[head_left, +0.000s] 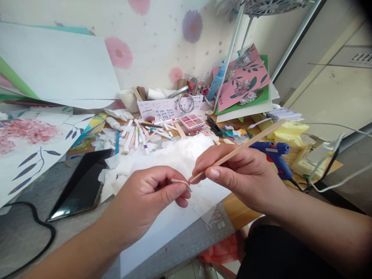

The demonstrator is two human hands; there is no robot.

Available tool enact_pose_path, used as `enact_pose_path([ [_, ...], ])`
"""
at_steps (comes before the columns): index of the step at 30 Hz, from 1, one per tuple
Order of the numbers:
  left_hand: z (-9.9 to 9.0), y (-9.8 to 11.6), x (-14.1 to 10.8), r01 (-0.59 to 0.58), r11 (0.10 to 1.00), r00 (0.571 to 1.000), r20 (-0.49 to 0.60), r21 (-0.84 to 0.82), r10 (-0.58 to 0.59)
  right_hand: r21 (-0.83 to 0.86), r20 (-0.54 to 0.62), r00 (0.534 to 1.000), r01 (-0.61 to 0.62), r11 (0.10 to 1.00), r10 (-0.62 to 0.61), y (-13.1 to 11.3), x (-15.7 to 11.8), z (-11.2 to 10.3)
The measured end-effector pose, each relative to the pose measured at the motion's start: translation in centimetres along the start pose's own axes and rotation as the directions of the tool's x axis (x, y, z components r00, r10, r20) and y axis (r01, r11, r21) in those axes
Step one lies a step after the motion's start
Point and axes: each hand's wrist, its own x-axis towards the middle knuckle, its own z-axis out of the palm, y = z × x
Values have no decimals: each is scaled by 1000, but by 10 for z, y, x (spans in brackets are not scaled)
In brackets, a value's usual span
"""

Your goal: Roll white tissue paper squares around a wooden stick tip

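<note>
Between the thumb and fingers of my left hand point(158, 192) is pinched a small pale piece of paper point(182, 183). My right hand point(234, 170) grips a thin wooden stick point(241, 149) like a pen. The stick slants down to the left, and its lower tip is at the paper piece; whether they touch I cannot tell. Beneath both hands lies a white sheet point(157, 236). Fluffy white cotton-like stuff point(186, 151) is heaped just behind them.
A black tablet or phone point(83, 184) lies at left, with a black cable point(43, 224). Markers point(139, 135) and paper scraps crowd the back. A blue glue gun point(274, 155) stands right of my right hand. A grey cutting mat point(209, 228) reaches the table edge.
</note>
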Motion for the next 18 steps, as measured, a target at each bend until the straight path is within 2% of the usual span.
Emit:
enact_pose_path([
  [5, 1, 3, -1, -8, 999, 1000, 5, 47, 7, 7, 30, 1000, 1, 1000, -1, -2, 0, 1],
  [18, 3, 7, -3, 0, 999, 1000, 19, 39, -1, 13, 70, 996, -51, 999, 50, -1, 0, 0],
])
